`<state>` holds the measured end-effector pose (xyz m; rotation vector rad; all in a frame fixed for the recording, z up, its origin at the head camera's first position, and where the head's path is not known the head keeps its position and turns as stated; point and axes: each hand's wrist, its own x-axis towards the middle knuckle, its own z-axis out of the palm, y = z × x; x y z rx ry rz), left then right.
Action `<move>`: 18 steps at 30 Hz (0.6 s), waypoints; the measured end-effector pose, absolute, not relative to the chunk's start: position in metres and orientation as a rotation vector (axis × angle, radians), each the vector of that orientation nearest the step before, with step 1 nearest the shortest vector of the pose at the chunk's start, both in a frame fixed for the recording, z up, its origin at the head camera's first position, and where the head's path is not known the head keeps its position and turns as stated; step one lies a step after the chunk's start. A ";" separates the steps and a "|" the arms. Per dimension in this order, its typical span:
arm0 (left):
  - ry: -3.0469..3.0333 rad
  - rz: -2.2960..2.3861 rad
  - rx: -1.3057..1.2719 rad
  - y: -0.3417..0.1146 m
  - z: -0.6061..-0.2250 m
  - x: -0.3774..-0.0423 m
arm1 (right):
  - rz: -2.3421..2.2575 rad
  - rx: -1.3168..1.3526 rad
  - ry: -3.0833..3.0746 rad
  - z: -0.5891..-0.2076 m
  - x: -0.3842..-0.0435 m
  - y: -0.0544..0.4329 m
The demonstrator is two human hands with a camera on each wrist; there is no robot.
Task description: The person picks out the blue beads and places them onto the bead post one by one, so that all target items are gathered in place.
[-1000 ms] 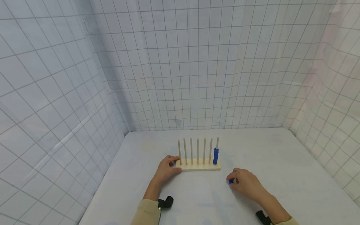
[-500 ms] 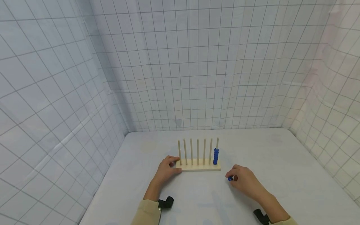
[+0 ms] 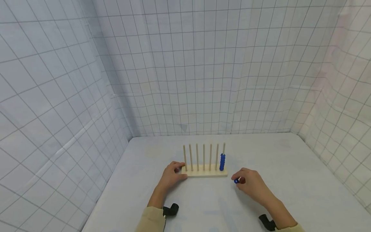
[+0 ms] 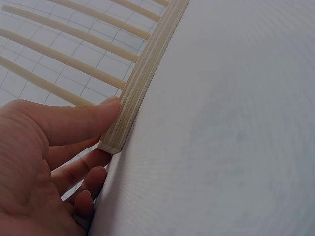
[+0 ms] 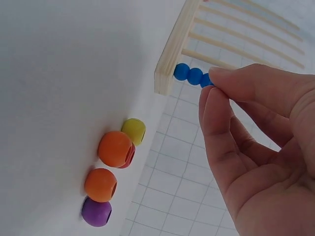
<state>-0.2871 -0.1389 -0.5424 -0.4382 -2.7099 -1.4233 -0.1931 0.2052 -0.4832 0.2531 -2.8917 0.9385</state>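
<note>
A wooden peg rack with several upright pegs stands on the white table. On its rightmost peg sits a stack of blue beads; the other pegs are bare. My left hand grips the left end of the base, thumb along the front edge and fingers behind. To the right of the rack and nearer to me, my right hand pinches a blue bead between thumb and fingertips. In the right wrist view the fingertips largely hide that bead and overlap the stack on the peg.
In the right wrist view, loose beads lie on the table: a yellow bead, an orange bead partly covering a red one, another orange bead and a purple bead. White gridded cloth walls the table at the back and sides.
My right hand has risen off its earlier spot and shifted slightly left and away from me, toward the rack, carrying the blue bead. The left hand and the rack hold their place.
</note>
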 end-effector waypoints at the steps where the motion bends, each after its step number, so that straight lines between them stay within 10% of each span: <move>1: -2.709 -1.425 -0.439 -0.139 -0.543 -0.287 | 0.945 0.248 -2.890 -0.483 -0.193 0.205; 18: -2.714 -1.438 -0.447 -0.138 -0.539 -0.284 | 0.921 0.363 -2.785 -0.476 -0.196 0.207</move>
